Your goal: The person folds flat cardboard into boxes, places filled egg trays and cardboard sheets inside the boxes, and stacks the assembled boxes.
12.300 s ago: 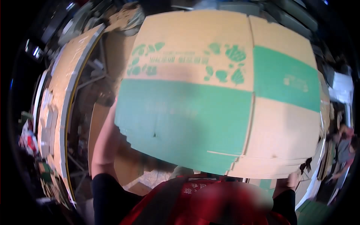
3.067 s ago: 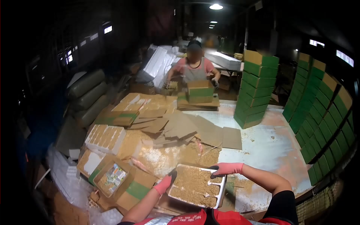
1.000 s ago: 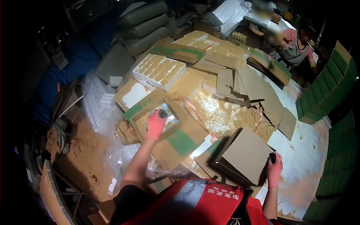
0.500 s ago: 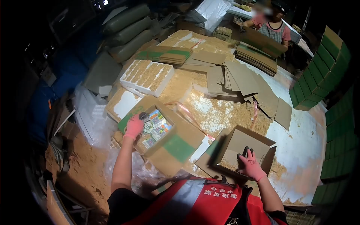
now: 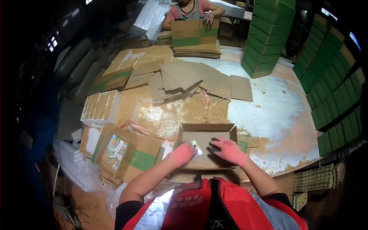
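An open cardboard box (image 5: 208,127) stands in front of me, with a flat board on its bottom. My left hand (image 5: 183,154), in a pink glove with dark fingertips, is closed on a small white card (image 5: 198,150) inside the box's left half. It could also be a thin packet; its print is too small to read. My right hand (image 5: 230,151), gloved the same way, reaches over the box's right side with fingers apart and nothing in them. To the left, a second open box (image 5: 129,142) holds several colourful printed cards (image 5: 116,148) on sawdust-like material.
Flat cardboard sheets (image 5: 178,76) and a white foam tray (image 5: 114,100) of filling lie across the table. Across from me, a person (image 5: 191,10) handles folded cartons (image 5: 196,36). Tall stacks of green boxes (image 5: 264,42) stand at the right; egg trays (image 5: 318,178) are below.
My left hand has left the card box and come into the front box with a white card. My right hand has shifted within the front box. The view has turned right.
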### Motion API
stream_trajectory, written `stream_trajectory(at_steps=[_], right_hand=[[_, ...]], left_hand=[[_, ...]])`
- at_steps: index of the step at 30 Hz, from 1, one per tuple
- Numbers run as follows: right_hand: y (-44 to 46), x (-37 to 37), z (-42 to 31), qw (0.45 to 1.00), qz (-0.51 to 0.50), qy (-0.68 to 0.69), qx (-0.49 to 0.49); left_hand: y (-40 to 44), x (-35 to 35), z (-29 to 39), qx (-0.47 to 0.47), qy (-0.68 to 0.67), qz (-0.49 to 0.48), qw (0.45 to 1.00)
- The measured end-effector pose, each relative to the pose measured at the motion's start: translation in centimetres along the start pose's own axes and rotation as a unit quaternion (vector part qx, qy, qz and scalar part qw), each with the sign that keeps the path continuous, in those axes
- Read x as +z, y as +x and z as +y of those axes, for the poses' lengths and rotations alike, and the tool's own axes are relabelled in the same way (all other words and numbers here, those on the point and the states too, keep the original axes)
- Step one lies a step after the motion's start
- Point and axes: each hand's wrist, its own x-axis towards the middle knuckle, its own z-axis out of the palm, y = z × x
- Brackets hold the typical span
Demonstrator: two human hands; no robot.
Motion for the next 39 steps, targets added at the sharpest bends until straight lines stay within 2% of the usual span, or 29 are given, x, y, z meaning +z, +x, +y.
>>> stream_trajectory(at_steps=[2, 3, 4, 5, 6, 7, 8, 9, 10, 11, 13, 14, 15, 16, 17, 19, 20, 21, 22, 23, 25, 26, 27, 29, 31, 33, 34, 37, 39], right_hand=[[-1.8, -3.3, 1.3, 0.980, 0.163, 0.048, 0.104], [-3.4, -4.1, 3.1, 0.955, 0.234, 0.081, 0.165], [-4.7, -3.5, 5.9, 0.919, 0.230, 0.220, 0.233], [-5.7, -1.8, 9.1, 0.862, 0.219, 0.353, 0.291], [-6.6, 0.7, 10.9, 0.798, 0.149, 0.509, 0.286], [-7.1, 5.6, 13.4, 0.815, 0.080, 0.493, 0.293], [-7.1, 11.4, 17.3, 0.900, -0.013, 0.323, 0.294], [-6.3, 10.7, 13.5, 0.878, 0.029, 0.403, 0.256], [-4.6, 10.2, 10.3, 0.840, 0.002, 0.365, 0.402], [-3.3, 12.7, 10.2, 0.854, 0.016, 0.212, 0.475], [-2.8, 9.7, 6.7, 0.797, 0.018, 0.404, 0.449], [-2.5, 8.4, 6.0, 0.769, 0.029, 0.482, 0.419], [-2.4, 6.2, 4.5, 0.741, 0.000, 0.511, 0.435], [-3.0, 11.2, 7.5, 0.849, 0.140, 0.372, 0.347], [-3.9, 8.7, 7.5, 0.825, 0.146, 0.408, 0.362], [-5.6, 0.7, 5.5, 0.777, 0.132, 0.485, 0.379], [-7.2, -1.2, 6.6, 0.778, 0.157, 0.499, 0.349], [-9.2, -2.9, 7.9, 0.779, 0.179, 0.513, 0.313], [-12.1, -3.3, 11.2, 0.825, 0.214, 0.429, 0.299], [-15.2, -6.7, 10.1, 0.672, 0.282, 0.614, 0.303], [-22.4, -7.3, 11.9, 0.637, 0.563, 0.418, 0.321], [-24.8, -8.4, 12.3, 0.551, 0.678, 0.327, 0.359], [-27.3, -8.6, 12.4, 0.467, 0.774, 0.277, 0.326], [-26.3, -10.2, 7.8, 0.528, 0.769, 0.181, 0.311], [-24.3, -8.8, 4.2, 0.665, 0.655, 0.153, 0.324], [-22.6, -7.4, 2.3, 0.837, 0.490, -0.058, 0.236], [-22.0, -6.1, 2.4, 0.883, 0.418, -0.026, 0.212], [-20.8, 1.4, 4.7, 0.961, 0.167, 0.055, 0.214], [-18.3, 3.5, 4.4, 0.981, 0.090, -0.068, 0.155]], left_hand=[[-0.6, -2.5, -0.2, -0.042, -0.154, -0.068, 0.985], [-1.4, -6.7, -0.1, -0.141, -0.205, 0.029, 0.968], [-2.4, -8.4, -1.2, -0.234, -0.416, 0.112, 0.872], [-4.4, -4.9, -3.7, -0.307, -0.593, 0.236, 0.706], [-5.1, -2.6, -3.7, -0.358, -0.624, 0.178, 0.671], [-5.8, -0.2, -3.7, -0.408, -0.647, 0.120, 0.632], [-7.2, 8.1, -5.2, -0.383, -0.656, 0.097, 0.643], [-8.6, 16.0, -6.6, -0.357, -0.664, 0.075, 0.652], [-8.3, 19.6, -5.8, -0.330, -0.676, 0.119, 0.648], [-5.0, 12.1, -2.3, -0.363, -0.550, 0.056, 0.750], [-4.5, 13.0, -2.0, -0.432, -0.629, 0.090, 0.641], [-4.3, 12.0, -1.6, -0.371, -0.704, 0.136, 0.591], [-4.3, 10.9, -1.6, -0.357, -0.805, 0.088, 0.465], [-3.8, 8.2, -0.4, -0.334, -0.845, 0.072, 0.412], [-3.3, 8.0, -0.3, -0.290, -0.892, 0.063, 0.342], [0.1, 2.5, 3.5, -0.276, -0.913, 0.028, 0.297], [1.5, 4.3, 3.6, -0.271, -0.932, -0.015, 0.242], [3.0, 5.8, 3.8, -0.272, -0.902, -0.054, 0.331], [5.8, 4.0, 5.9, -0.244, -0.860, -0.080, 0.440], [8.9, 3.9, 7.8, -0.288, -0.924, -0.100, 0.229], [15.0, 4.6, 11.5, -0.295, -0.928, -0.213, 0.084], [17.7, 7.7, 13.9, -0.303, -0.924, -0.231, 0.031], [20.1, 7.9, 16.8, -0.291, -0.924, -0.205, 0.141], [24.2, 10.8, 21.6, -0.293, -0.917, -0.227, 0.146], [27.7, 17.5, 26.1, -0.286, -0.923, -0.209, 0.149], [28.9, 18.0, 27.4, -0.230, -0.869, -0.110, 0.425], [29.1, 18.9, 27.5, -0.248, -0.845, -0.124, 0.457], [26.7, 19.3, 22.4, -0.313, -0.755, -0.130, 0.561], [21.6, 15.8, 15.3, -0.319, -0.726, 0.018, 0.608]])
